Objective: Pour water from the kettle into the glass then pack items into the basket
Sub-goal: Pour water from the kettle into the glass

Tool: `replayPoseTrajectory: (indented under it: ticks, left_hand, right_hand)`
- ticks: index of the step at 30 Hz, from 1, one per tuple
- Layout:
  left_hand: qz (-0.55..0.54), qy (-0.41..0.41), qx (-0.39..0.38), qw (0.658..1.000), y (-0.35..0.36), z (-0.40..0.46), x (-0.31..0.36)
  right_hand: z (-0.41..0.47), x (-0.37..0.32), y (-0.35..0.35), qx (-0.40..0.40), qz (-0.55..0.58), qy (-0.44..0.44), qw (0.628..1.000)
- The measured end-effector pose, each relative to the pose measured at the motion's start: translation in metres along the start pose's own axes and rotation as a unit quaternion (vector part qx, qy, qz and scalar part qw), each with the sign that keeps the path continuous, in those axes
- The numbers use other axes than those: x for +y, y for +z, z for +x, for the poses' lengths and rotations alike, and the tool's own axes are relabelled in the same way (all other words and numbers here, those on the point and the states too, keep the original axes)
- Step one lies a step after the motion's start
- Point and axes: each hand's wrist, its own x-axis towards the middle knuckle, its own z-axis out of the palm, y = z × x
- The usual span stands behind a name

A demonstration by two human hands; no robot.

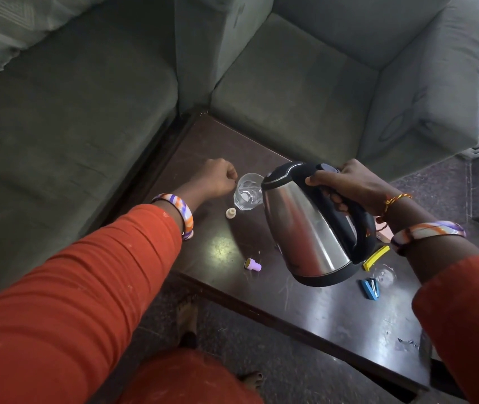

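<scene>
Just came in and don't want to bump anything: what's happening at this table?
A person in orange sleeves is pouring. The right hand grips the black handle of the stainless steel kettle, tilted with its spout over the clear drinking glass, which already holds some water. The left hand rests curled beside the glass on the dark wooden table.

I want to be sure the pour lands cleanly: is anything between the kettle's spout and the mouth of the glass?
Nothing visible does. The right hand grips the kettle by its handle, tilted with the spout at the rim of the glass. The left hand rests at the glass's far side, clear of its mouth.
</scene>
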Motion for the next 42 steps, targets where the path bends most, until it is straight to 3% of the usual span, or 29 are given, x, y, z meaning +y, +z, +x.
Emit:
replayPoseTrajectory:
  ticks: [42]
  left_hand:
    - [0.023, -0.019, -0.038, 0.999, 0.028, 0.014, -0.003]
  right_hand:
    - [0.009, 0.006, -0.004, -0.006, 0.005, 0.023, 1.0]
